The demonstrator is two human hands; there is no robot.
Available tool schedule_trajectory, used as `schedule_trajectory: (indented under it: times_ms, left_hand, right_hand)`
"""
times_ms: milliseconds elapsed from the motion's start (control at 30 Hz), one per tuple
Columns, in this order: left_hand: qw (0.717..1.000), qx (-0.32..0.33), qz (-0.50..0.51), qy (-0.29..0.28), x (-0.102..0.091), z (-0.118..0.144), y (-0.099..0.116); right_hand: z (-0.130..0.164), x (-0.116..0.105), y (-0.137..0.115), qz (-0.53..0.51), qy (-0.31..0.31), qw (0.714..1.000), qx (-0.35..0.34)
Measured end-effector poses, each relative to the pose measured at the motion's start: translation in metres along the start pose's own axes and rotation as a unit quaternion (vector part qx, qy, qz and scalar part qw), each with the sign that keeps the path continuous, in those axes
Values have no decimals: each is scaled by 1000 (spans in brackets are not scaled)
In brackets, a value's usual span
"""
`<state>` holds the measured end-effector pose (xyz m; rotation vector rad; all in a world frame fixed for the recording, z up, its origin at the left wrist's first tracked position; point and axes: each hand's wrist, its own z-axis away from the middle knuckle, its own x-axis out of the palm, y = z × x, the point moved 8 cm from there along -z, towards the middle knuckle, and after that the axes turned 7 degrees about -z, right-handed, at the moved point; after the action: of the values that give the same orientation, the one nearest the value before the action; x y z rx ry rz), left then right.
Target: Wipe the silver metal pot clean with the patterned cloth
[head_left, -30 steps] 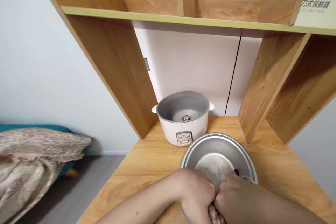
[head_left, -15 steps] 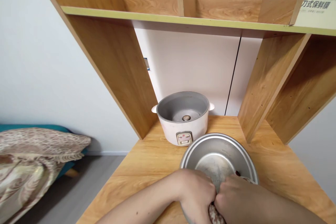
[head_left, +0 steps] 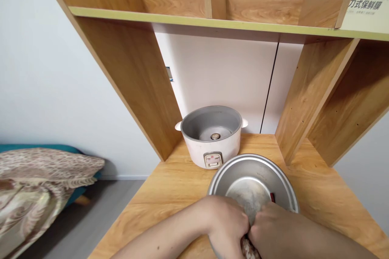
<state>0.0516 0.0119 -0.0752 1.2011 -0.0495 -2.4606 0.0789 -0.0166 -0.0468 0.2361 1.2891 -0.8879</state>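
Over the near side of a round silver metal pot [head_left: 255, 166], my left hand [head_left: 229, 220] and my right hand [head_left: 273, 226] press together, knuckle to knuckle. Both are closed. A mottled brown-and-white thing [head_left: 249, 249] shows below and between them, gripped in the fists; most of it is hidden and I cannot tell its kind. A small dark red piece [head_left: 272, 197] sticks up beside my right hand. Just behind the pot stands a white rice cooker body [head_left: 197, 149], lidless, with a grey inside.
The wooden tabletop [head_left: 170, 186] carries the pot and cooker. Upright boards [head_left: 136, 89] and a yellow-edged shelf [head_left: 182, 20] frame the back. A box with printed lettering [head_left: 367, 12] is at upper right. Patterned cloth [head_left: 39, 186] covers a teal seat at left.
Both fists stay nearly in place. My right hand has turned slightly, so more of the dark red piece shows and the pale mottled part at its right has dropped from sight.
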Motion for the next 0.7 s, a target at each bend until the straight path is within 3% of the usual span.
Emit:
schedule_trajectory:
  times_ms: [100, 267, 700]
  left_hand:
    - [1000, 5, -6, -9, 0, 0, 1]
    - [1000, 10, -7, -6, 0, 0, 1]
    - [999, 16, 13, 26, 3, -4, -3]
  right_hand:
    - [3, 1, 2, 13, -57, 998, 35]
    - [4, -2, 1, 23, -92, 994, 55]
    - [-1, -3, -5, 71, -36, 997, 4]
